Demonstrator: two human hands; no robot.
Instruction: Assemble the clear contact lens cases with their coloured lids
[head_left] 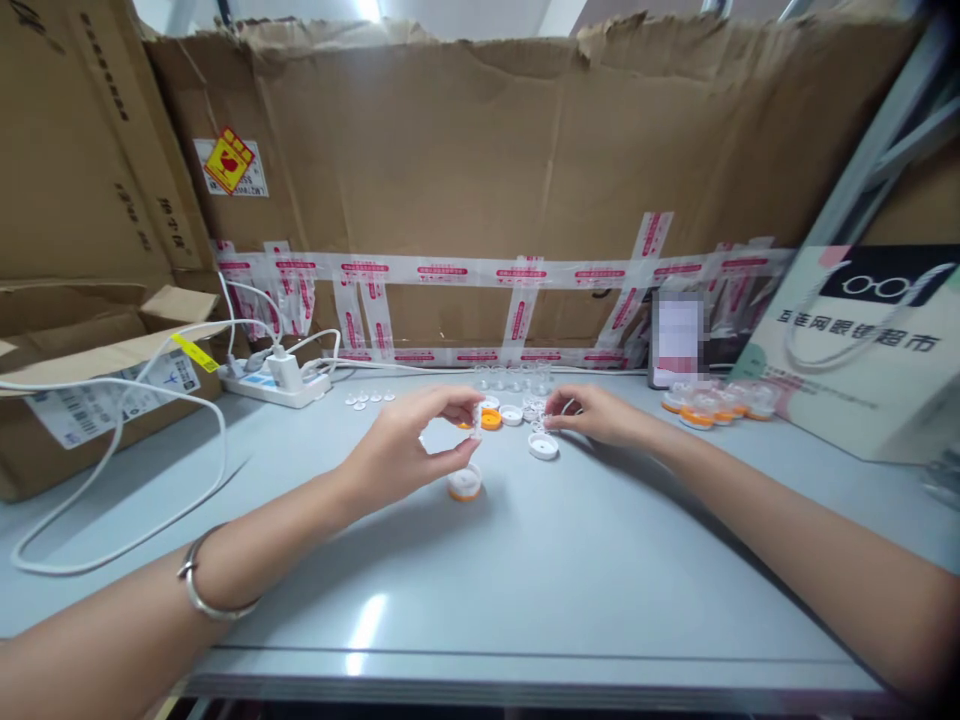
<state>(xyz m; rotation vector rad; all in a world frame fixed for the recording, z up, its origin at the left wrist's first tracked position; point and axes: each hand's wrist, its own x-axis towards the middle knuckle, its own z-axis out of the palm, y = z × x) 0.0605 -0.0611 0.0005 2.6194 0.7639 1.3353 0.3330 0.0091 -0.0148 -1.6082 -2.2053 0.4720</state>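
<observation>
My left hand (409, 440) pinches a small clear plastic piece (478, 420) between thumb and fingertips, held up off the table. Below it stands a round white part with an orange base (465, 483). My right hand (596, 415) has its thumb and fingers drawn together at a small cluster of clear plastic pieces (534, 410); what lies between the fingertips is too small to make out. Close to that hand lies a white round cap (543, 446). Between the hands are an orange ring-like cap (490, 419) and another white cap (511, 415).
Clear cups (514, 377) line the back, with small white pieces (370, 398) at left. A power strip (277, 383) trails a looping white cable (124, 570). At right are orange-and-clear round parts (716, 402), a phone (677, 338) and a paper bag (847, 370). Cardboard (465, 150) walls the back.
</observation>
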